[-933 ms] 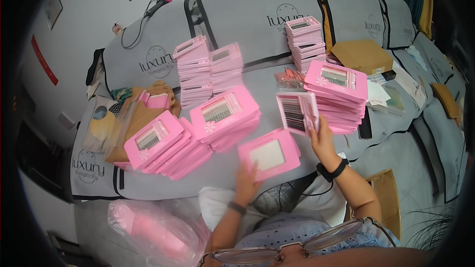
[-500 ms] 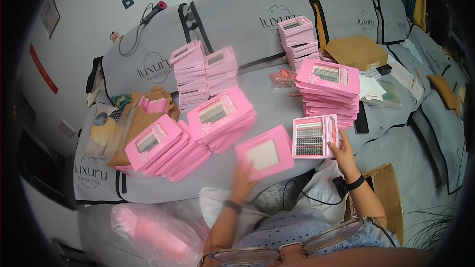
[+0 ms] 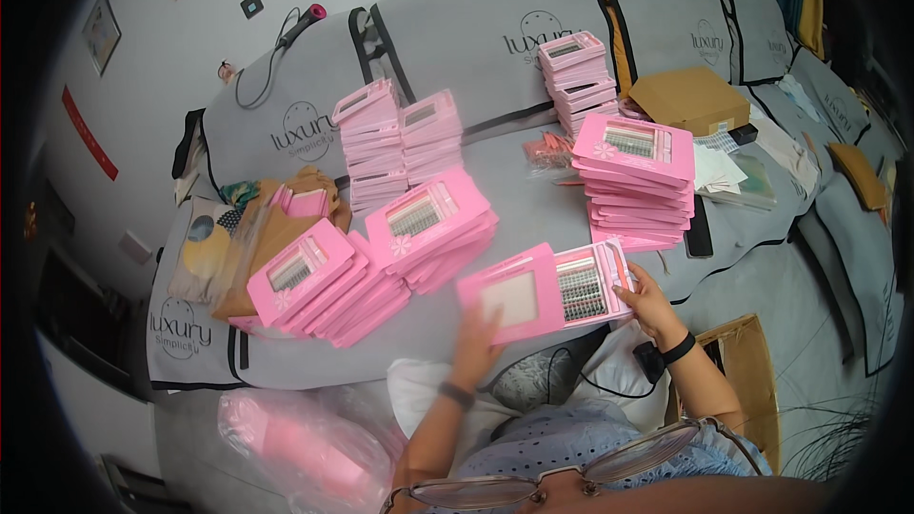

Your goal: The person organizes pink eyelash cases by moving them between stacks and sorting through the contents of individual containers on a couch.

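three stacks of bright pink card packs look finished to me, the top one of each showing rows of dark lashes through its window: a left stack (image 3: 300, 266), a middle stack (image 3: 419, 214) and a right stack (image 3: 633, 145), all on the grey fabric sofa cover (image 3: 533, 188). one more pack, between my hands, is only part made up. my right hand (image 3: 652, 303) grips the right end of a flat pale-pink plastic case (image 3: 581, 287) filled with lash rows. its left end meets the right side of a flat pink card sleeve (image 3: 524, 297) with a square window; how much is inside i cannot tell, but that window shows only white, so i judge it barely in. my left hand (image 3: 476, 338) is blurred at the sleeve's lower left, fingers over its edge; whether they pinch it or merely steady it, i cannot tell. plenty seems left: unsleeved pale-pink cases stand in two columns, a back-left column (image 3: 371, 138) and its neighbouring column (image 3: 430, 138), with a back-right column (image 3: 579, 86) beyond.
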{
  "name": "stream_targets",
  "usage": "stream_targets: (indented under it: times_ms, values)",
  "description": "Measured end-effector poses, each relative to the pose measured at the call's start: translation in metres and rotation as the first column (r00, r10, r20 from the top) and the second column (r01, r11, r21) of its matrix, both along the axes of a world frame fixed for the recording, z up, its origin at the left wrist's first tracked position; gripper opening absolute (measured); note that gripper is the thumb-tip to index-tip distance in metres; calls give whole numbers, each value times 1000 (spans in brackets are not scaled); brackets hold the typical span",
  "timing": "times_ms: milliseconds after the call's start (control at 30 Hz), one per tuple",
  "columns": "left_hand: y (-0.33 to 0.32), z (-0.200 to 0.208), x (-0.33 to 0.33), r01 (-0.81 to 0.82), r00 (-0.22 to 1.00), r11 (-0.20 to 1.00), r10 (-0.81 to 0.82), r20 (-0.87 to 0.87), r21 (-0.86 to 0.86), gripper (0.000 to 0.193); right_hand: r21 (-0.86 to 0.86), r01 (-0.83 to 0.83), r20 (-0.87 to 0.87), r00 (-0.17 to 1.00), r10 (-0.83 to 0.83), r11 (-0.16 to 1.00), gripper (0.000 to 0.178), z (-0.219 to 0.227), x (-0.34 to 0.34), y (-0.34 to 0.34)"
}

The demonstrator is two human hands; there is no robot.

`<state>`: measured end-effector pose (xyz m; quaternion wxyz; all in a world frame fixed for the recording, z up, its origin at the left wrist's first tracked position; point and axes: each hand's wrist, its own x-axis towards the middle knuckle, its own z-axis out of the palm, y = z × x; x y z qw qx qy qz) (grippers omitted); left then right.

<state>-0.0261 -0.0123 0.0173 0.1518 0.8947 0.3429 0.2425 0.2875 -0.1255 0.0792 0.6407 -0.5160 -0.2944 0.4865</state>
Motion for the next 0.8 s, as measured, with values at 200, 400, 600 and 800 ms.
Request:
stream_targets:
  times_ms: [200,400,600,800]
  values:
    - [-7,10,5,-30,995,998,35,-97,57,70,-72,-32,47,998,35,997,55,-5,8,-2]
    - [-16,22,12,-40,979,989,66,-191,139,63,-108,-25,9,1000,26,994,50,-13,-14,3]
    - [-20,18,20,-48,982,990,71,-176,132,59,-42,-66,95,993,69,997,49,-41,-42,21]
    - [-17,4,13,-82,996,994,85,-40,71,59,-8,-116,74,990,116,993,51,-35,-56,25]
